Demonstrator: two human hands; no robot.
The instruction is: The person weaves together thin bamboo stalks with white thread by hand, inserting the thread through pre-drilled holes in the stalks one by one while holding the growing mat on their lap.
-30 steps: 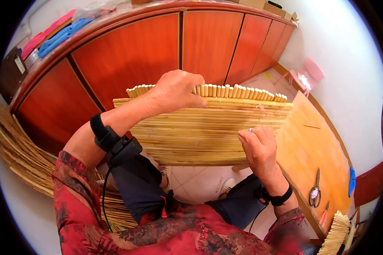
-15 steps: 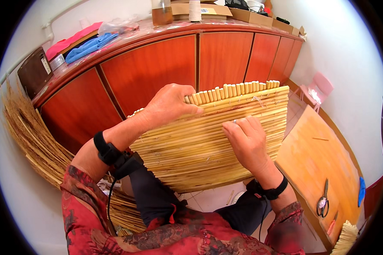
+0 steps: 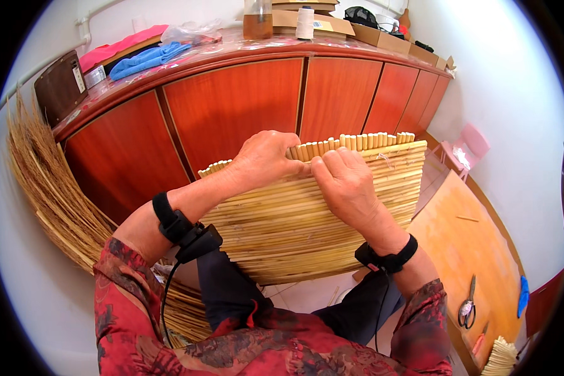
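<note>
A mat of straw-coloured stalks (image 3: 276,232), laid side by side and tied with pale thread, slants across my lap. Along its far edge stands a row of short cut stalk ends (image 3: 376,141). My left hand (image 3: 263,160) grips that edge, thumb on the near face and fingers over the back. Close beside it, my right hand (image 3: 348,188) is closed in a pinch against the mat's upper part; what lies between its fingertips is hidden. A loose bit of white thread (image 3: 386,160) hangs on the mat to the right of this hand.
Scissors (image 3: 467,304) and a red-handled tool (image 3: 480,339) lie on the wooden board (image 3: 438,238) at right. Long dry stalks (image 3: 59,182) lean at left. A red cabinet (image 3: 232,100) carries a thread spool (image 3: 304,24) and boxes. A pink chair (image 3: 469,149) stands far right.
My right hand has moved up and left across the mat to its far edge, near my left hand. My left hand keeps its grip. The view has shifted slightly.
</note>
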